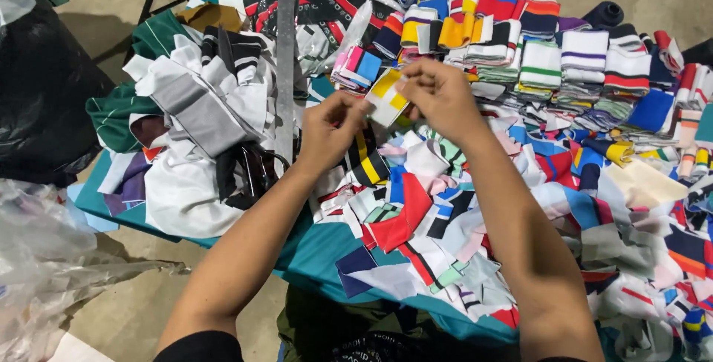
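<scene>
We hold a small white knitted fabric strip with a yellow stripe [388, 96] between both hands, raised above the worktop [327, 254], which is covered in teal cloth. Our left hand [332, 128] pinches its lower left edge, fingers closed on the cloth, and our right hand [438, 93] grips the upper right edge, thumb and fingertips closed on it from above. A black and yellow striped strip [364, 160] hangs just below the left hand; we cannot tell whether it belongs to the same piece.

We judge the strip to be very light, soft and limp: it will fold or droop wherever it is not supported, so it is best taken at two opposite edges or corners, as it is now, to keep it flat. The knit looks slightly stretchy and not slippery, and there is nothing fragile about it, so a light pinch should do.

Beneath the hands lies a loose heap of mixed coloured fabric scraps [445, 213] in red, blue, white and mint. Beyond them stand folded stacks of striped knitted bands [542, 61]. To the left lie white and grey cloth pieces [197, 109], a long grey metal ruler [285, 72] and black-handled scissors [252, 173]. A black plastic bag [37, 102] sits at the far left, on the floor as far as we can tell.
</scene>
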